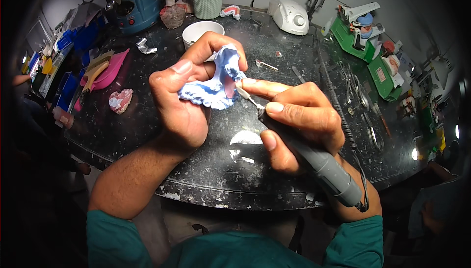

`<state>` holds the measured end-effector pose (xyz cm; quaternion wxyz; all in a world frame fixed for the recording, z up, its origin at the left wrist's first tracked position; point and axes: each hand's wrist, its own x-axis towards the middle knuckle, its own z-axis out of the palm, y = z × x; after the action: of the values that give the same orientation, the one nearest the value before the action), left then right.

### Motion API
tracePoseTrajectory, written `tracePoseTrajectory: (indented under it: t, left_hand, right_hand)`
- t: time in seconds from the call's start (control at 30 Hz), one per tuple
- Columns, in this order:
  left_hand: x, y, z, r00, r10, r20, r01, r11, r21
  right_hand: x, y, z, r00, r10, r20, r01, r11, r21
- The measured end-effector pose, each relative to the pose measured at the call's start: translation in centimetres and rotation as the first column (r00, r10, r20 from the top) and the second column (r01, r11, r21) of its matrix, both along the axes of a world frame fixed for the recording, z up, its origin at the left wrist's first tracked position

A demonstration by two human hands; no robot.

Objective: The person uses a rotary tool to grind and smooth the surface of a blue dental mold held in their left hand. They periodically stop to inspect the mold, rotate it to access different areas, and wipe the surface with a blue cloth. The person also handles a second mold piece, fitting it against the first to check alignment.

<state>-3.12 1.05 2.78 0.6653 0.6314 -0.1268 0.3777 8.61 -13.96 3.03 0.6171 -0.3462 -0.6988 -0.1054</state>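
Observation:
My left hand (179, 103) grips a light-blue dental cast (210, 93), rough and arch-shaped, with a pink patch on its inner side. Thumb and curled fingers hold it tilted above the bench. My right hand (309, 118) is closed round a dark grey rotary handpiece (333, 174), held like a pen. Its pale bur (243, 93) meets the cast at or very near the pink patch; actual contact is hard to make out. The right index fingertip reaches the edge of the cast. A black cord runs from the rear of the handpiece.
Behind the cast stands a white cup (196, 28). A white control box (290, 17) sits at the back. On the left lie a pink dustpan (114, 69), a brush (94, 75) and a pink-white cast (120, 101). Metal hand tools (355, 91) and green trays (349, 40) are on the right.

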Motion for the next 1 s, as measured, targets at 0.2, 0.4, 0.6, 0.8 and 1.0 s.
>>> tracePoseTrajectory:
  t: [0.2,0.4,0.6,0.8,1.0]
  left_hand:
    - [-0.2,-0.2,0.3,1.000,0.015,-0.019,-0.015,1.000,0.007]
    - [0.0,-0.2,0.2,1.000,0.019,-0.022,-0.019,1.000,0.010]
    - [-0.3,-0.5,0.4,0.997,0.052,-0.056,-0.052,0.999,0.013]
    - [-0.4,-0.5,0.5,0.997,0.052,-0.052,-0.052,0.999,0.015]
    - [0.0,-1.5,1.1,0.996,0.085,-0.032,-0.088,0.989,-0.121]
  right_hand:
    - [0.1,-0.1,0.1,0.999,-0.033,0.022,0.033,0.999,-0.004]
    - [0.1,-0.1,0.1,1.000,-0.024,0.008,0.024,1.000,0.001]
    - [0.0,-0.1,0.2,1.000,-0.020,0.010,0.020,1.000,0.001]
    - [0.0,-0.2,0.2,1.000,-0.027,0.007,0.027,1.000,-0.004]
    - [0.2,-0.1,0.0,0.999,0.036,-0.013,-0.036,0.999,0.002]
